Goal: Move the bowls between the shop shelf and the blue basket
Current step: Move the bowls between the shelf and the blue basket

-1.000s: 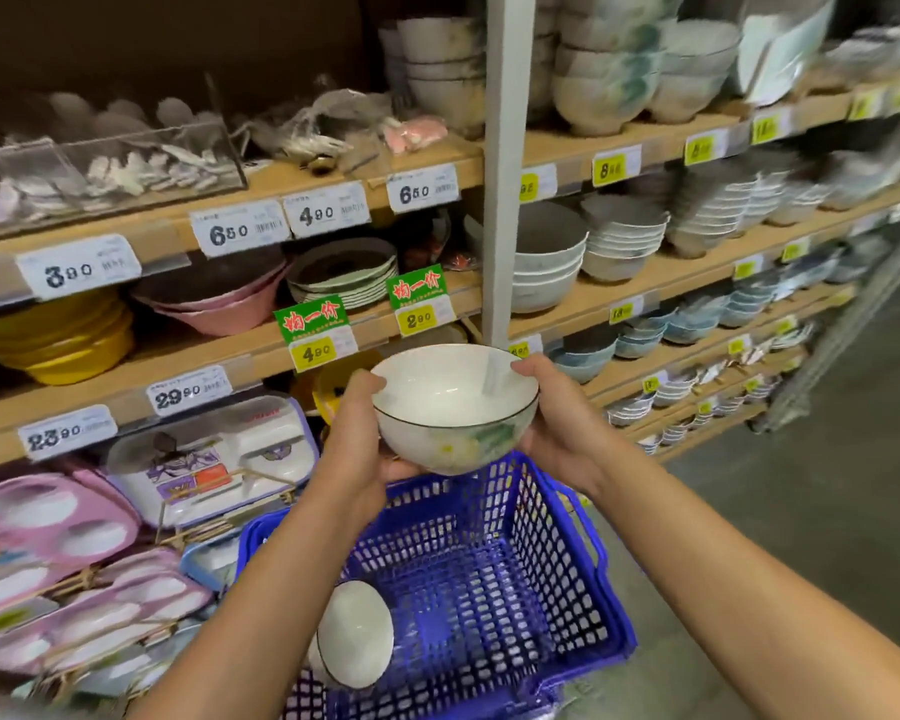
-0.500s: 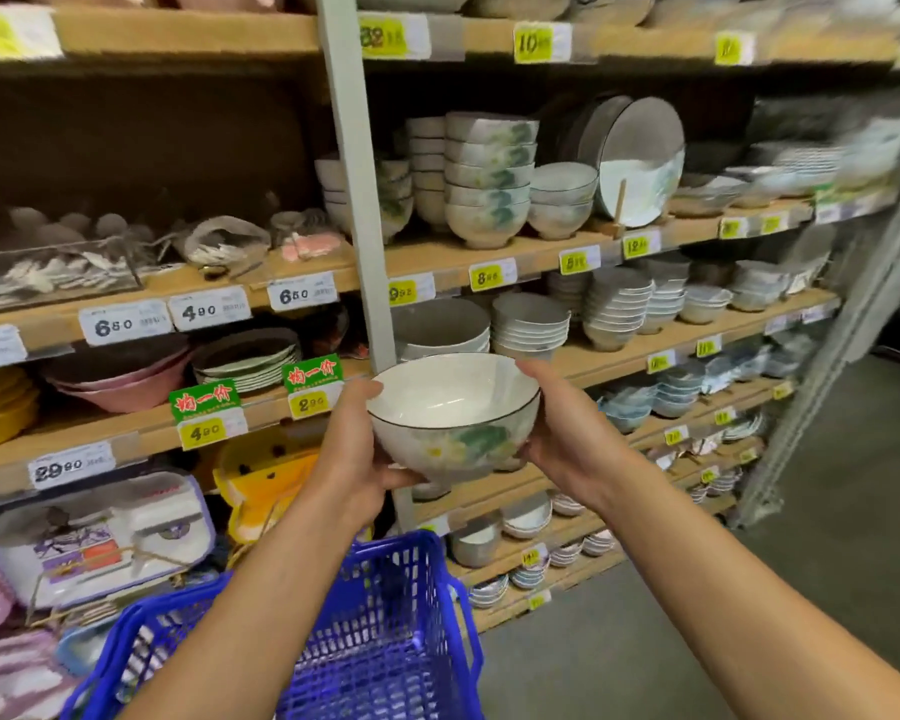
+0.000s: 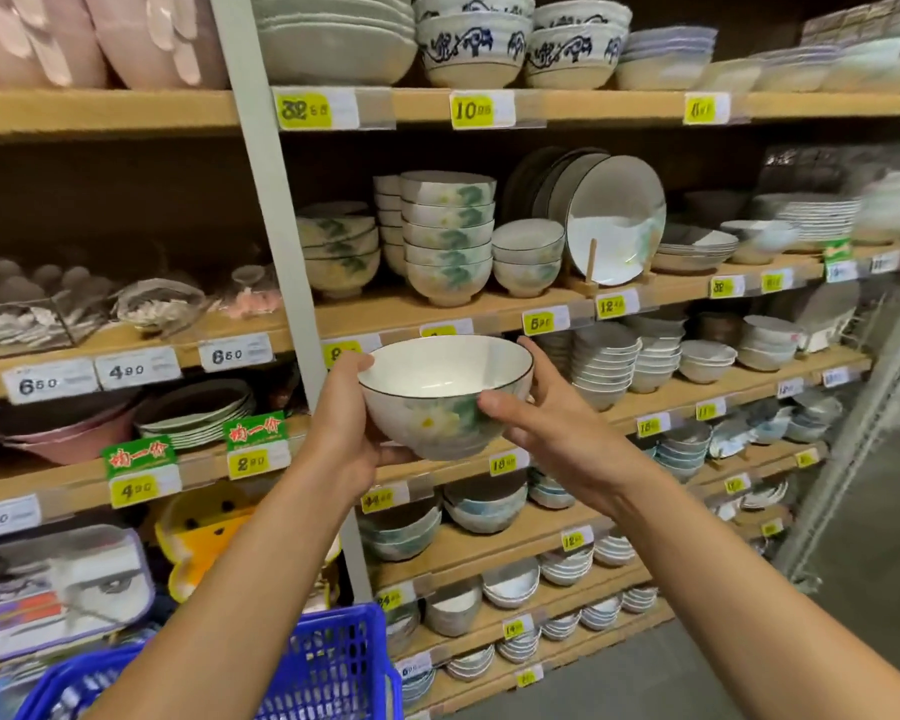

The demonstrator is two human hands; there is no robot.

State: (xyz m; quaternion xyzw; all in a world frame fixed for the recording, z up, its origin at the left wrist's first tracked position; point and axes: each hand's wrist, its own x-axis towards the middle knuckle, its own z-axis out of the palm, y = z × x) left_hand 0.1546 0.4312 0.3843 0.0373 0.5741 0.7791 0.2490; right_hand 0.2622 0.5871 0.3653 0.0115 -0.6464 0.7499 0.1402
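One bowl (image 3: 439, 375) — two hands (image 3: 345, 426) (image 3: 547, 427)

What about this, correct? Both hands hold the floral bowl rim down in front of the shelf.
No. Head view: the left hand and right hand hold the floral bowl rim up, not down, in front of the shelf.

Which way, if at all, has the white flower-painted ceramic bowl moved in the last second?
Yes. The white flower-painted ceramic bowl has risen: it was below the yellow 2.90 price tag on the shelf edge and is now higher than it.
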